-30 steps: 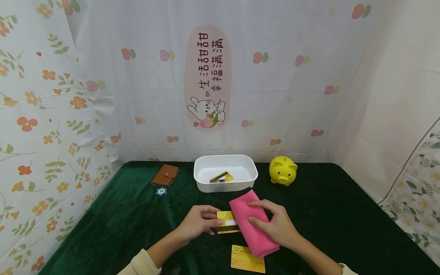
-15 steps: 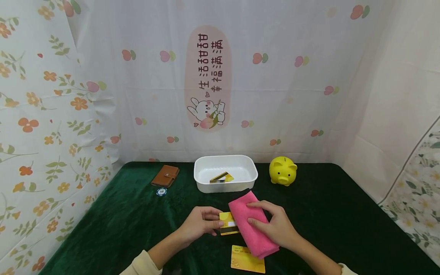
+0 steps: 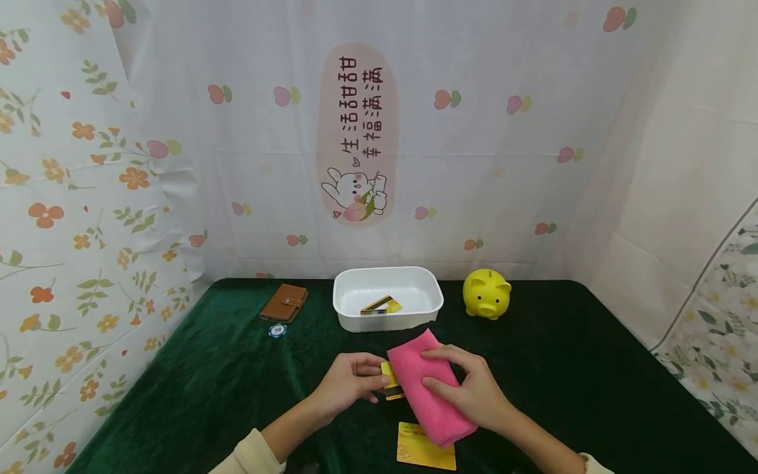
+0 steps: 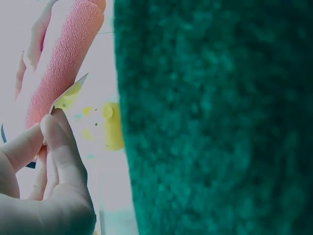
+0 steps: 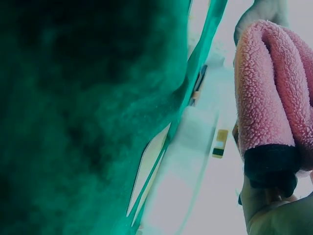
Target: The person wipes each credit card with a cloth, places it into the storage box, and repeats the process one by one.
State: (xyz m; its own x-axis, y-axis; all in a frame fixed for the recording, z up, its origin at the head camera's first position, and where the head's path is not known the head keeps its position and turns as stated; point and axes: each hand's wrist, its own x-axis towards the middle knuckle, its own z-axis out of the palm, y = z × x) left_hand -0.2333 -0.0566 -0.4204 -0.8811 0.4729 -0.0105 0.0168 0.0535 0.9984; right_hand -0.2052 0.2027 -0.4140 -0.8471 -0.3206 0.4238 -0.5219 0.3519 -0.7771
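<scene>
A yellow bank card (image 3: 391, 382) with a dark stripe is pinched between the thumb and fingers of my left hand (image 3: 353, 387). In the left wrist view, one corner of the card (image 4: 71, 95) sticks out past the cloth. My right hand (image 3: 480, 390) grips a folded pink fleecy towel (image 3: 414, 385), which covers the right part of the card. A black band (image 5: 271, 164) edges the towel in the right wrist view. Just below the hands, a second gold card (image 3: 422, 451) lies on the green cloth, its upper right corner overlapped by the towel.
Behind the hands stands a white tray (image 3: 387, 324) holding yellow cards (image 3: 381, 306) with dark stripes. A yellow piggy bank (image 3: 487, 295) is to its right. Left of it lie a brown wallet (image 3: 284, 303) and a poker chip (image 3: 277, 330). Green cloth (image 3: 237, 375) covers the table.
The left hand has edged right with the card, and the towel has shifted slightly left. Less of the card shows beside the towel. The card on the table stays put.
</scene>
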